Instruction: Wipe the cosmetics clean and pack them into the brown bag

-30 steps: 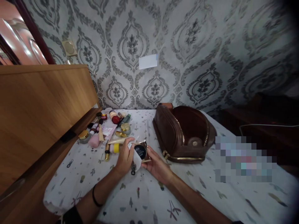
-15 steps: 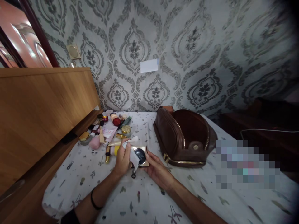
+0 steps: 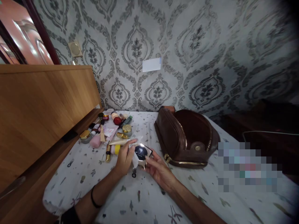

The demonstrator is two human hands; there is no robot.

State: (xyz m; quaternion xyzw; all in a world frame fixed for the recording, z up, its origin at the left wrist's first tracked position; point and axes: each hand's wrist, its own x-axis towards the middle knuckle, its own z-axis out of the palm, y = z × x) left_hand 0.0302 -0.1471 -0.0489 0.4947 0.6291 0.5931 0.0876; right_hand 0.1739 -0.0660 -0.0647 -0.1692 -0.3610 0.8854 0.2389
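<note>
My left hand (image 3: 124,158) is closed on a white wipe (image 3: 135,159), which lies against the left side of a gold-edged compact (image 3: 141,152) with a dark round centre. My right hand (image 3: 158,168) grips the compact by its right edge, thumb on the front. The compact is tilted above the patterned cloth. Just left of my left hand lie a yellow-capped tube (image 3: 115,149) and a gold lipstick-like tube (image 3: 108,153). A small dark ring-like item (image 3: 134,174) shows below the wipe.
An open brown leather bag (image 3: 170,137) stands at the right. Several jars, tubes and bottles, among them a gold-lidded jar (image 3: 127,129) and a pink item (image 3: 95,141), lie at the left beside a wooden cabinet (image 3: 51,99). Further right is a blurred-out patch.
The compact has tilted, its right side raised, and the wipe has shifted towards its left edge. Both hands still hold their things. The whole view has shifted slightly.
</note>
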